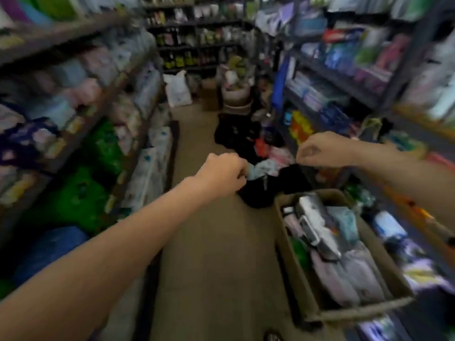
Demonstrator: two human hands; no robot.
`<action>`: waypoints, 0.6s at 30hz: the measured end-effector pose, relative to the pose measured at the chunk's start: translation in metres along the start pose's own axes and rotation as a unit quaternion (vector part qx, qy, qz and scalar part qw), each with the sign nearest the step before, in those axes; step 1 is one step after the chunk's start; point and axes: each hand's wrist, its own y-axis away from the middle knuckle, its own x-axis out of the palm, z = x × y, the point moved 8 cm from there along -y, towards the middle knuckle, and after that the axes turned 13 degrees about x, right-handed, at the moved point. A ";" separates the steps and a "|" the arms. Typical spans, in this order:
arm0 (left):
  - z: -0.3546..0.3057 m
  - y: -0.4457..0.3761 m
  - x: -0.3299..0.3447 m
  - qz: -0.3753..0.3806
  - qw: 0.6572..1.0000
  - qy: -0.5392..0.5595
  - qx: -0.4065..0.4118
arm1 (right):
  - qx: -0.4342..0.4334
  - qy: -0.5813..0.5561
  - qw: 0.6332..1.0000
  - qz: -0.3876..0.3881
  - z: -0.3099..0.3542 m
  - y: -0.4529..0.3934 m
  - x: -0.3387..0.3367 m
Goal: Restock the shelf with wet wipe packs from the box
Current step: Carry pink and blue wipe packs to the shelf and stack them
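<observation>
Your left hand (225, 172) and right hand (317, 150) are both out over the aisle with fingers curled in and, as far as the blur lets me judge, nothing in either. The one cardboard box (293, 232) sits on the floor by the right-hand shelf (344, 87). It looks full of packs (344, 269), too smeared to count, so most of the restocking appears left to do.

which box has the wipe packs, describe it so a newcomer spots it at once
Look down the aisle floor to its right side, against the right-hand shelves. There sits an open brown cardboard box, nearest the camera, below the right hand. It alone is crammed with pale pink, white and teal soft packs.
</observation>
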 end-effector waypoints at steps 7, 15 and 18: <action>-0.104 -0.125 0.120 0.100 0.991 0.017 0.085 | 0.117 -0.044 0.985 0.118 -0.191 0.006 0.119; -0.141 -0.181 0.282 0.219 0.967 0.132 -0.017 | 0.201 -0.104 0.943 0.245 -0.312 -0.006 0.298; -0.148 -0.193 0.312 0.126 0.982 0.134 -0.042 | 0.229 -0.103 0.933 0.259 -0.342 -0.005 0.353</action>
